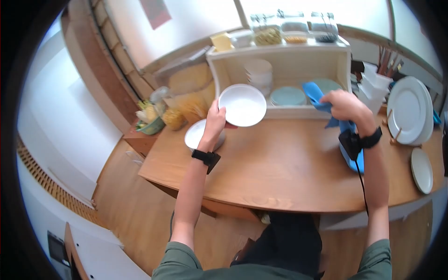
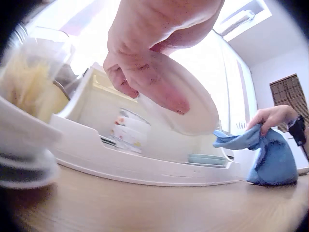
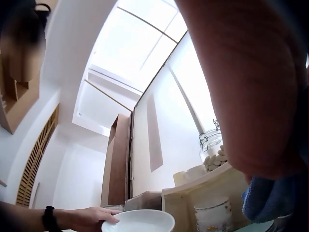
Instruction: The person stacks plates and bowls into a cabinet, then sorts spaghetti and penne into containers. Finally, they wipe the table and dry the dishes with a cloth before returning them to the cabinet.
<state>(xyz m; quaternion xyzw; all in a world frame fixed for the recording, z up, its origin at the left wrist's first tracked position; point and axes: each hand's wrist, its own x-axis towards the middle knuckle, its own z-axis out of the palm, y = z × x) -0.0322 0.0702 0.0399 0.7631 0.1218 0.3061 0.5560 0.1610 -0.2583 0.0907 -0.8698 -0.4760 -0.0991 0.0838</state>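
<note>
My left hand [image 1: 215, 122] grips a white bowl [image 1: 242, 105] by its left edge, raised over the table with its inside facing up toward me. In the left wrist view the fingers [image 2: 169, 99] lie against the bowl's underside. My right hand [image 1: 349, 108] pinches a blue cloth [image 1: 314, 95], whose lower part hangs down toward the tabletop. The cloth's tip is apart from the bowl in the head view. More white bowls [image 1: 195, 135], stacked, stand on the table by my left wrist, partly hidden behind the forearm.
A cream shelf [image 1: 280, 112] at the back holds stacked bowls [image 1: 259, 74] and pale blue plates [image 1: 288, 96], with glass jars [image 1: 268, 35] on top. White plates [image 1: 407, 109] stand in a rack at right; another plate [image 1: 421, 171] lies near the edge. Pasta containers [image 1: 191, 107] sit at left.
</note>
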